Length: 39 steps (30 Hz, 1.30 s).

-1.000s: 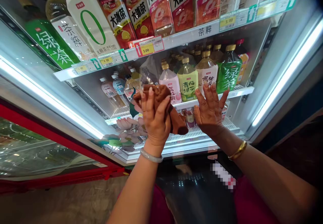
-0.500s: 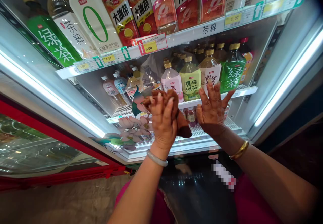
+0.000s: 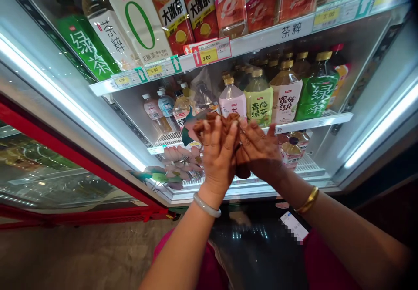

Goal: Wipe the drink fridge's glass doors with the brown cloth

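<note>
A bunched brown cloth [image 3: 212, 123] is between my two hands, in front of the lower drink shelf. My left hand [image 3: 218, 155], with a pale bangle at the wrist, presses its fingers against the cloth and grips it. My right hand [image 3: 263, 150], with a gold bangle, lies against the cloth's right side, its fingers close together over it. Part of the cloth hangs below, between the palms. Pink flower decals [image 3: 178, 159] with green leaves show just left of my left hand. Behind my fingers stand a yellow-green tea bottle [image 3: 259, 100] and a pink-labelled bottle [image 3: 232, 96].
Larger bottles and cartons, among them a white carton [image 3: 137, 24], fill the upper shelf behind a price rail [image 3: 209, 57]. A green tea bottle [image 3: 318, 92] stands at the right. Red framing [image 3: 98, 172] runs along the left. Low down lies a partly blurred phone-like screen [image 3: 294, 225].
My right hand has moved left from open air, where its fingers were spread, onto the cloth beside my left hand. The view has shifted slightly, so the shelves appear farther right.
</note>
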Each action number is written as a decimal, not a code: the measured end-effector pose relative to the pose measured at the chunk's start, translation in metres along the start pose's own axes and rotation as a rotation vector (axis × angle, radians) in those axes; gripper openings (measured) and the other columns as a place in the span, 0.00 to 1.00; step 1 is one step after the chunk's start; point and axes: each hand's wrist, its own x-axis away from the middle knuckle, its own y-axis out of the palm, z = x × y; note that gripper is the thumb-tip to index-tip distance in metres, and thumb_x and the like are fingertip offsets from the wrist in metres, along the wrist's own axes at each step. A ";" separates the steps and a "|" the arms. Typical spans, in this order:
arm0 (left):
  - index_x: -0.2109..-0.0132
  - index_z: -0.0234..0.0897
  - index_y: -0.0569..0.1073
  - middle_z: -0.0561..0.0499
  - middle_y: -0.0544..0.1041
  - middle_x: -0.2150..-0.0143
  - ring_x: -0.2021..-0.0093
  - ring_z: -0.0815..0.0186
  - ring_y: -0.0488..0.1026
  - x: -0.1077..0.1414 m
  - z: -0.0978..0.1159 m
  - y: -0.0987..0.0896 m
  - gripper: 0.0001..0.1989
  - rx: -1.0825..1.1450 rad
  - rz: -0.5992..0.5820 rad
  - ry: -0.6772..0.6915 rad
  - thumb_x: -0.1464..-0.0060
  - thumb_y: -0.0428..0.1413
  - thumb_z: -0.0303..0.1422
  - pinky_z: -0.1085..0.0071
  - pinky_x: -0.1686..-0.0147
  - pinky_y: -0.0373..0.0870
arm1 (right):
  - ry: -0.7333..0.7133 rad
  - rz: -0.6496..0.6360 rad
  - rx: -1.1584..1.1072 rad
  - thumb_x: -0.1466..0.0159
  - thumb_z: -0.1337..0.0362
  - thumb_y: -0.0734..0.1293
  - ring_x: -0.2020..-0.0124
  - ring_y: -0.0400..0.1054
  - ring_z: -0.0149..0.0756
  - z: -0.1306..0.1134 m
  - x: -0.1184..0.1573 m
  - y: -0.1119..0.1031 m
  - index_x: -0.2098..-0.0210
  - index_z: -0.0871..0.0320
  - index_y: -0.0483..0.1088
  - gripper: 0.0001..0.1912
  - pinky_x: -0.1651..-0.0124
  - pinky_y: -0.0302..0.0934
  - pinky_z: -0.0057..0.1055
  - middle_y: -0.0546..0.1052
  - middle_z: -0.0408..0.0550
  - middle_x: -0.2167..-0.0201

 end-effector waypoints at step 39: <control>0.21 0.46 0.46 0.47 0.41 0.18 0.19 0.51 0.39 0.027 -0.019 -0.010 0.42 -0.058 -0.006 -0.101 0.35 0.53 0.23 0.47 0.22 0.47 | -0.044 0.034 -0.052 0.31 0.68 0.64 0.24 0.53 0.45 -0.009 0.003 0.006 0.25 0.66 0.52 0.37 0.22 0.48 0.52 0.69 0.60 0.32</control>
